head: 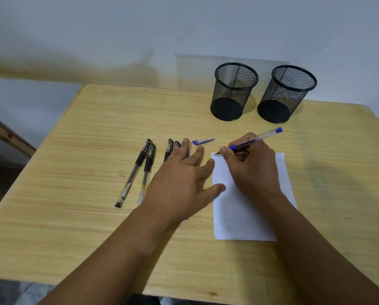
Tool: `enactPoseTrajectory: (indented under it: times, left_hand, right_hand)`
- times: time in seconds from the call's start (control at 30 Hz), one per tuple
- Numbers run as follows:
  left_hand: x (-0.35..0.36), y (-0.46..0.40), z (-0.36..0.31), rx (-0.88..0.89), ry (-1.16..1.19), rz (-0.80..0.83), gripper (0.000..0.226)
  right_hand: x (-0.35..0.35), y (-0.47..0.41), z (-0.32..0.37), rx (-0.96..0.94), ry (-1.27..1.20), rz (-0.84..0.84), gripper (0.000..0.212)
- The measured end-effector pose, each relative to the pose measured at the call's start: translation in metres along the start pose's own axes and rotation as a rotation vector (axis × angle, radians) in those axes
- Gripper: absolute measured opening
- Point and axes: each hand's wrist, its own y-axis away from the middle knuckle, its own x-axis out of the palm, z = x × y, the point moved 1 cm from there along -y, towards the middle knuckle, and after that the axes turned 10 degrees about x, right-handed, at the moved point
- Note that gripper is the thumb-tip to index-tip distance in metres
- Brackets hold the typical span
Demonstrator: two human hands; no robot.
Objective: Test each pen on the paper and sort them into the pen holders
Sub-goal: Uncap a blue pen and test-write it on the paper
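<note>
— What did you have in view, biggest first?

— I had the wooden table (pixel 74 133), then the white paper (pixel 234 216) on it at right, and two black mesh pen holders (pixel 233 93) at the far edge.

— And my hands?

— My left hand (pixel 179 183) lay flat, fingers spread, thumb on the paper's edge, covering some capped black pens (pixel 133 172). My right hand (pixel 252 168) pinched a blue pen (pixel 254 138), its tip at the paper's top corner. The blue cap (pixel 202 141) lay just beyond my left fingertips.
</note>
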Motion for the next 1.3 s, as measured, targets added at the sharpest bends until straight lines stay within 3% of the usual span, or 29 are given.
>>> enactPoseTrajectory:
  times: [1.3]
  left_hand:
    - [-0.0049, -0.0009, -0.0029, -0.021, 0.021, 0.025, 0.060]
  right_hand:
    - [-0.0027, 0.0010, 0.0007, 0.019, 0.023, -0.015, 0.014]
